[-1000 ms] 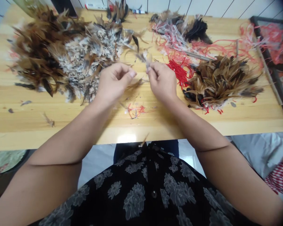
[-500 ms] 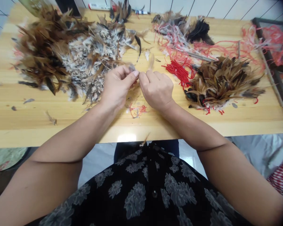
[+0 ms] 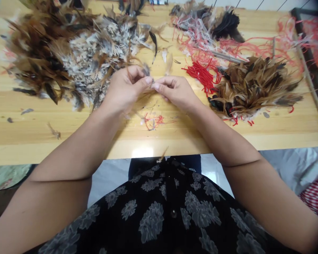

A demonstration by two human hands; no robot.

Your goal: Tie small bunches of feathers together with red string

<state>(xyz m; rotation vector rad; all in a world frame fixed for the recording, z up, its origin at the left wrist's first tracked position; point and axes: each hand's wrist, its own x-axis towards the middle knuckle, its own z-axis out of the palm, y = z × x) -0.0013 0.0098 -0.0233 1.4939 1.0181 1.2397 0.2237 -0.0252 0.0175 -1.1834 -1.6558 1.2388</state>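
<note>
Left hand [image 3: 124,93] and right hand [image 3: 176,92] meet fingertip to fingertip, pinching one small feather [image 3: 146,70] above the table [image 3: 175,135].
I judge it weightless, soft, easily crushed; hold the stiff quill, lightly.

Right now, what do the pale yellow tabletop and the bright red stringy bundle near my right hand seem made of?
Pale yellow tabletop: wood or wood-look laminate, glossy; grain lines and glare at its near edge. Bright red stringy bundle: probably thin cord or plastic string, matte; fine separate strands.
</note>
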